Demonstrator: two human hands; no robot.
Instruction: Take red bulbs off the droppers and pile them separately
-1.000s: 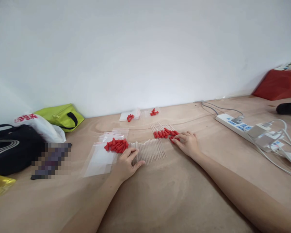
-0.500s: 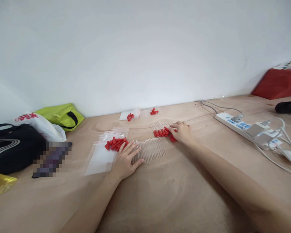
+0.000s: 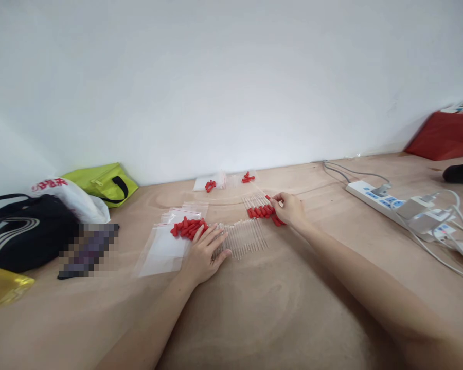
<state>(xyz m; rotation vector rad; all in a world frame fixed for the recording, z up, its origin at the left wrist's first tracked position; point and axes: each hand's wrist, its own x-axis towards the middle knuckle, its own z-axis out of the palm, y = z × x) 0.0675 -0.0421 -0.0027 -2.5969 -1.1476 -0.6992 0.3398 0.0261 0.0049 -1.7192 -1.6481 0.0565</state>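
My right hand (image 3: 289,209) pinches the red rubber bulb of a glass dropper (image 3: 268,198), its thin tube pointing up and away to the left. Below it, a row of droppers with red bulbs (image 3: 259,211) lies side by side, tubes toward the wall. Nearer to me is a row of bare glass tubes (image 3: 245,239). My left hand (image 3: 203,257) rests with fingers spread, covering the left end of these tubes and touching the edge of a heap of loose red bulbs (image 3: 188,227). The heap lies on clear zip bags (image 3: 162,252).
By the wall lie two small bags with red bulbs (image 3: 210,185) (image 3: 248,178). On the right are a white power strip (image 3: 374,198) with plugs and cables, and a red bag (image 3: 443,134). A black bag (image 3: 27,234), white plastic bag (image 3: 77,200) and lime-green bag (image 3: 104,185) stand left.
My right hand has drawn its fingers into a pinch and raised a dropper slightly above the row. My left hand stays in place. The view has shifted slightly.
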